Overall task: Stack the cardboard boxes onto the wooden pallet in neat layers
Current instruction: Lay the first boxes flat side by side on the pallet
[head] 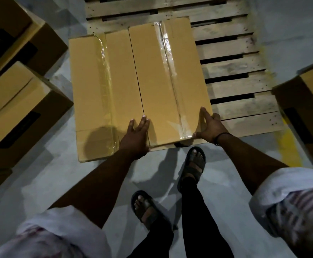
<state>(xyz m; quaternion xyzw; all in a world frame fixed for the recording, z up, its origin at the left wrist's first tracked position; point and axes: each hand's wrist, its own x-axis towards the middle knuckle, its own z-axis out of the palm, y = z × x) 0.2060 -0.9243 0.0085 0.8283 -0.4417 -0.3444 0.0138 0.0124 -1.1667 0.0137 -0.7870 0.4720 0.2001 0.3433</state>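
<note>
Two taped cardboard boxes sit side by side on the near left corner of the wooden pallet (239, 84). The left box (100, 86) overhangs the pallet's left edge. The right box (163, 75) lies flush against it. My left hand (136, 138) rests flat with straight fingers on the near edge where the two boxes meet. My right hand (210, 127) holds the near right corner of the right box, thumb along the front edge and fingers up its side.
More cardboard boxes stand on the grey floor: a stack at the left (20, 108), another behind it (16, 38), one at the right (308, 112). A yellow floor line (289, 146) runs beside the pallet. My sandalled feet (193, 164) stand just before the pallet.
</note>
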